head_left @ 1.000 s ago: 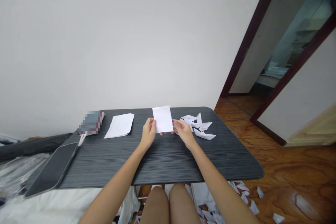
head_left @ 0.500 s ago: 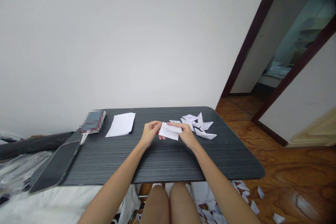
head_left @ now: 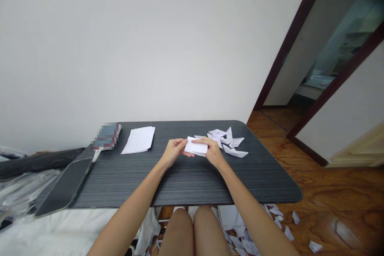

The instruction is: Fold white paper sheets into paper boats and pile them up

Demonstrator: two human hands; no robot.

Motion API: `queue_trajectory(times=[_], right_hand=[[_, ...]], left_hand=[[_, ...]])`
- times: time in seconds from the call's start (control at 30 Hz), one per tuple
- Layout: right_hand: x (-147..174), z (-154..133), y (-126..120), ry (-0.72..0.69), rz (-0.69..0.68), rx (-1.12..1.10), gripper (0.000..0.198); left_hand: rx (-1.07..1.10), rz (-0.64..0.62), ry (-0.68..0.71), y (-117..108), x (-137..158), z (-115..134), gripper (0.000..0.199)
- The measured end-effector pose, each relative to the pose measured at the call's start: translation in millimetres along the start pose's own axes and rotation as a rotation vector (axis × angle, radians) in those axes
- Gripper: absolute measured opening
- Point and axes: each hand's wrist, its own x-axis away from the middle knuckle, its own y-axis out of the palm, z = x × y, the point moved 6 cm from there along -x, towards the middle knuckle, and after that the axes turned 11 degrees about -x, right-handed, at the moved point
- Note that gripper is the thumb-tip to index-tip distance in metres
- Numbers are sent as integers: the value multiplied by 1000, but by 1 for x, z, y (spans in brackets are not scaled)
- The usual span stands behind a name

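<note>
Head view: two bare hands meet above the middle of one dark striped table [head_left: 186, 184]. The left hand [head_left: 173, 153] and right hand [head_left: 213, 152] pinch one folded white sheet [head_left: 196, 147] between fingers and thumbs, each closed on an end, holding it just above the tabletop. One stack of white paper [head_left: 139, 140] lies far left of the hands, beside one pixelated book [head_left: 105, 136]; one dark tablet [head_left: 64, 186] overhangs the left edge. About five folded paper boats [head_left: 229, 144] cluster right of the hands; many paper scraps [head_left: 279, 218] litter the wooden floor. Compared with one second earlier, the sheet, then upright and unfolded, is now folded in half and lower.
</note>
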Motion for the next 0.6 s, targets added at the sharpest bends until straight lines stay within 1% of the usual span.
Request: queue_trajectory(times=[0.2, 0.6], right_hand=[[0, 0, -1, -15, 7, -5, 23], [1, -3, 0, -50, -18, 9, 25]], left_hand=[[-11, 24, 33, -4, -2, -1, 34], [-54, 6, 68, -2, -1, 1, 31]])
